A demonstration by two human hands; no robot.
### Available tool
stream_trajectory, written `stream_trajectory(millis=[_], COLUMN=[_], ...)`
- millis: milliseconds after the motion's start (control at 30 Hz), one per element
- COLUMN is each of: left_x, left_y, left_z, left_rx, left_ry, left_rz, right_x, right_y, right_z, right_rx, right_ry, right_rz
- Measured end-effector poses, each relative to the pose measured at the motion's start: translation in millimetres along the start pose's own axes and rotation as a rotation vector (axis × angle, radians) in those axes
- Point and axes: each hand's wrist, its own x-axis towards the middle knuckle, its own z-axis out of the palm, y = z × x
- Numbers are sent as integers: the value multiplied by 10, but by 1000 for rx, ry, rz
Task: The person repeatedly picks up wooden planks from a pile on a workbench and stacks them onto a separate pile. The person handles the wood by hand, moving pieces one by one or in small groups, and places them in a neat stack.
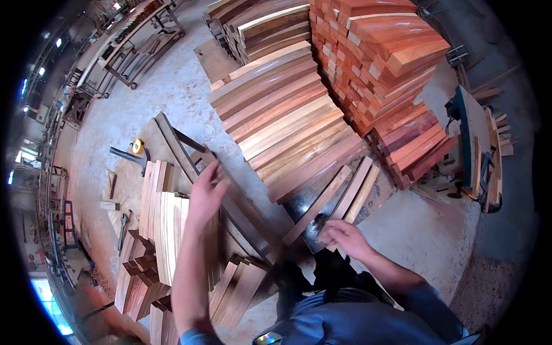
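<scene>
My left hand (pixel 208 192) is over a dark curved wooden frame (pixel 172 150), its fingers loosely bent and apart, with nothing visible in them. Just left of that forearm stands a stack of pale wooden strips (pixel 167 230). My right hand (pixel 345 237) has its fingers drawn together at the near end of a pale wooden strip (pixel 361 195). Whether it grips that strip is hidden by the fingers. Beside it lie a brownish strip (pixel 352 188) and another slanting strip (pixel 318 202), on a dark surface.
Ahead is a wide row of stacked strips (pixel 293 121), with a tall reddish wood pile (pixel 374 63) behind it to the right. A hammer (pixel 129 155) and a yellow tape measure (pixel 137 146) lie on the board at left. A wheeled rack (pixel 123 49) stands at the far left.
</scene>
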Motion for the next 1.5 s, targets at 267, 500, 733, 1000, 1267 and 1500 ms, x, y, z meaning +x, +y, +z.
stream_trajectory(millis=[267, 500, 733, 1000, 1267, 1500], left_x=[1317, 1319, 382, -577, 914, 1419], left_y=[-419, -471, 409, 761, -3, -129], left_z=[799, 802, 788, 1379, 525, 538], left_rx=[-619, -562, -725, -502, -377, -646], left_ry=[244, 353, 29, -520, 282, 295], left_rz=[-475, -430, -478, -484, -307, -469], right_x=[-267, -102, 406, 1074, 982, 924], right_y=[157, 194, -364, -1035, -886, -899], right_z=[-918, -920, -626, 181, -38, -111], right_rx=[88, 135, 201, 815, 626, 685], right_ry=[316, 278, 129, 33, 41, 31], right_rz=[57, 64, -12, 124, 97, 134])
